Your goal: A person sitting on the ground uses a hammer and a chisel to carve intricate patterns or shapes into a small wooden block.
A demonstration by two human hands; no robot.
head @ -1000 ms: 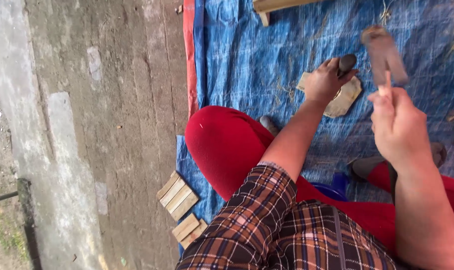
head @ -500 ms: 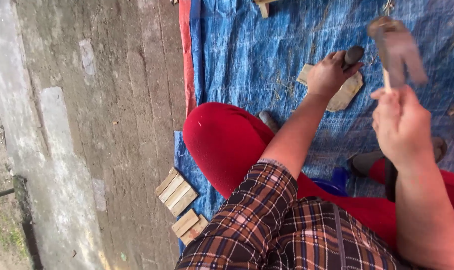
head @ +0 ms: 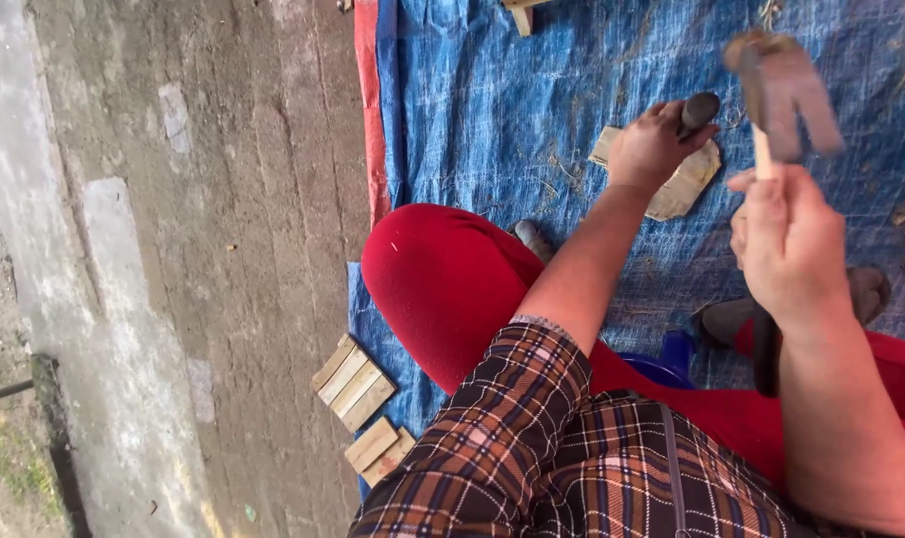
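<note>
Wooden slats (head: 358,384) lie beside the blue tarp (head: 532,90).

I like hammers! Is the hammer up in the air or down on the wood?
Up: the hammer is raised in the right hand, apart from the wood block.

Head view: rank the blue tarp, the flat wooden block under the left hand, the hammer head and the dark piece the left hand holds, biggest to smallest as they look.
1. Blue tarp
2. Wooden block and hammer head: look alike; the hammer is blurred and nearer the camera, so unsure.
3. Dark piece, partly hidden by the left hand.
</note>
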